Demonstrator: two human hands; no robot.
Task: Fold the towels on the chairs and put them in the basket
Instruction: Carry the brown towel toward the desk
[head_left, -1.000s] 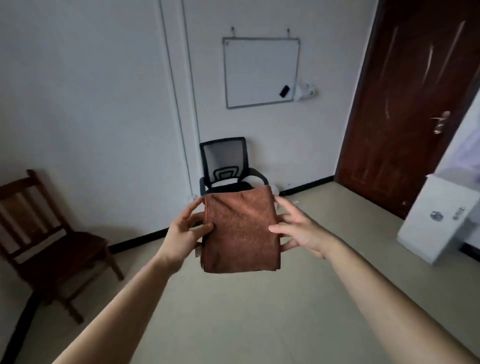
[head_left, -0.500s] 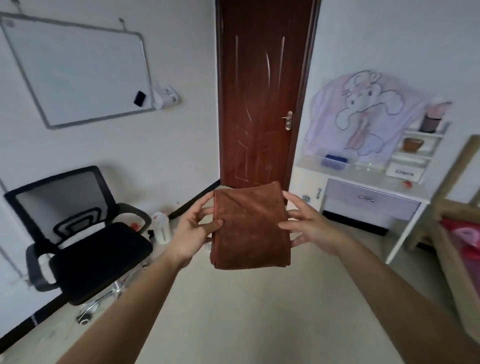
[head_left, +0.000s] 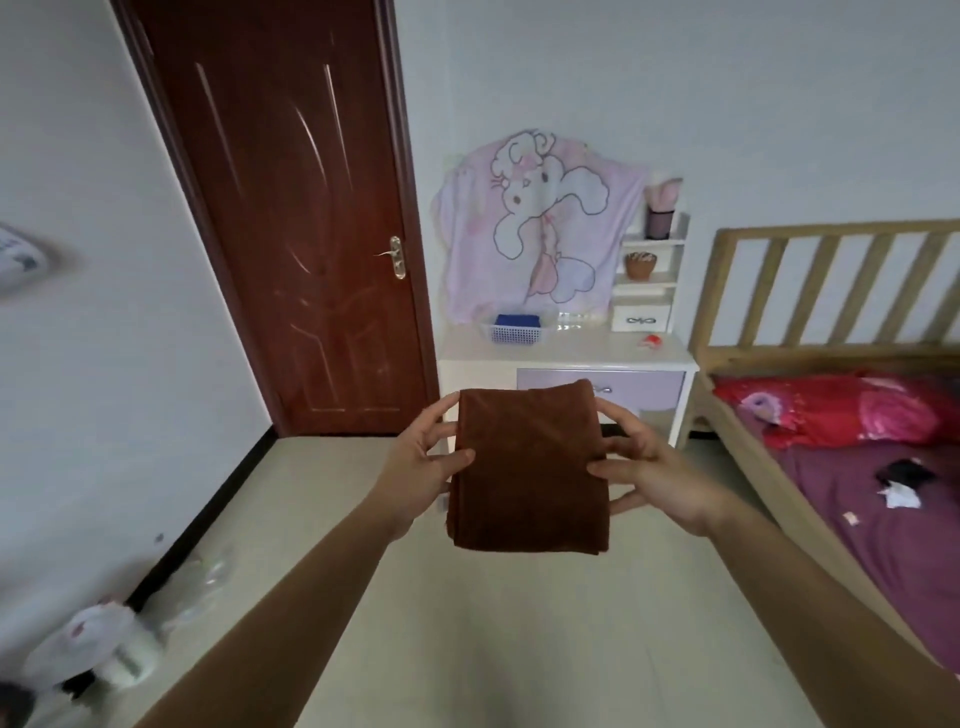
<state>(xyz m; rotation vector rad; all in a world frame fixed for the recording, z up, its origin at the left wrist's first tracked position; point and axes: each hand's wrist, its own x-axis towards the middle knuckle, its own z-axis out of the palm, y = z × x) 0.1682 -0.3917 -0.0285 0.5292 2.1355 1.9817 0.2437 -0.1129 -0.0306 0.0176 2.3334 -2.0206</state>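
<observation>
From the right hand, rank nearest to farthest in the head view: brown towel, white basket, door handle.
1. The brown towel, held by the right hand itself, centre.
2. The white basket, ahead on the dresser.
3. The door handle, farther left on the door.

bed (head_left: 852, 525) cut off right, white bags (head_left: 96, 649) blurred

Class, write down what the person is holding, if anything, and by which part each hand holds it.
A folded brown towel, held in the air: the left hand pinches its left edge, the right hand its right edge.
</observation>
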